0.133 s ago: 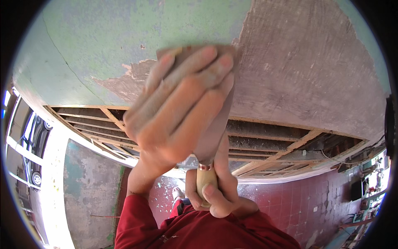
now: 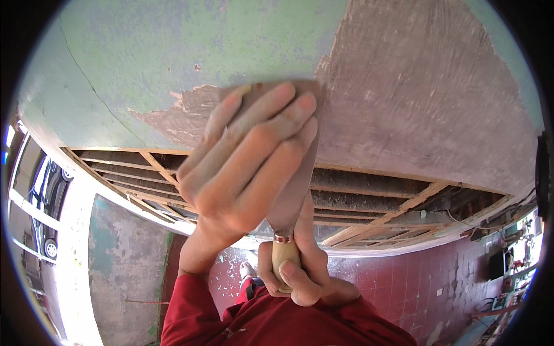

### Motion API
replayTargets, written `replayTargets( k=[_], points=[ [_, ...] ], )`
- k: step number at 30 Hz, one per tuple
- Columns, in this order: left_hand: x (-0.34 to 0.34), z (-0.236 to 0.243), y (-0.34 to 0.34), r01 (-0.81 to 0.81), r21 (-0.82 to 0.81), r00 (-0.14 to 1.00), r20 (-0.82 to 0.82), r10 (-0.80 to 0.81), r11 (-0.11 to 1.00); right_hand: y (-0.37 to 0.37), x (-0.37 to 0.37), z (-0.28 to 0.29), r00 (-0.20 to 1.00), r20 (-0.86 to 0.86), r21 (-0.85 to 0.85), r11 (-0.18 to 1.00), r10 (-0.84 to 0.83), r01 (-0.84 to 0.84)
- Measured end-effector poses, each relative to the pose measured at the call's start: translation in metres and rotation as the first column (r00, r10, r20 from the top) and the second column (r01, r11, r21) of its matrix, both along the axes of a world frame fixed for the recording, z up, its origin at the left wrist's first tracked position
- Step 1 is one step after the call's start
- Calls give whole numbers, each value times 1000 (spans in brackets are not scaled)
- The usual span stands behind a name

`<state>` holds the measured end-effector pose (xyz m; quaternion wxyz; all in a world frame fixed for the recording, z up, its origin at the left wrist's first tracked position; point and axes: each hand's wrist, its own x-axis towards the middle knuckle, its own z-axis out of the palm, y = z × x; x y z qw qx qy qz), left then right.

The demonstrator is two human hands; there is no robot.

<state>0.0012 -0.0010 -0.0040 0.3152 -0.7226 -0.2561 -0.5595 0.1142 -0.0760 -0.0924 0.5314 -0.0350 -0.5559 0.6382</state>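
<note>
Scraper [image 2: 286,209], blade edge up at the green-painted surface [image 2: 259,40], near a bare patch [image 2: 398,92]. Right hand [image 2: 300,278] wrapped around the wooden handle; left hand [image 2: 245,164] laid along the blade, fingers extended.

1 head-worn fisheye closely faces the left hand [image 2: 245,164] and right hand [image 2: 309,277].

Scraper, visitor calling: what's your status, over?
Right hand grips the wooden handle; left hand lies across the blade. Scraper: edge at the green paint. Nothing seen blocking it.
</note>
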Motion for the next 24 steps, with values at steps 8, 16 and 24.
replayTargets(
  k=[8,16,24],
  points=[
    [-1,8,5,6,40,1000,-9,-6,999,-1,6,12,996,85,-57,998,-35,40],
    [2,21,7,-13,80,1000,0,13,997,8,8,23,999,41,-5,1000,13,-13],
    [0,3,-8,-69,-58,998,-14,68,996,-3,6,5,999,34,-20,1000,5,-5]
  ],
)
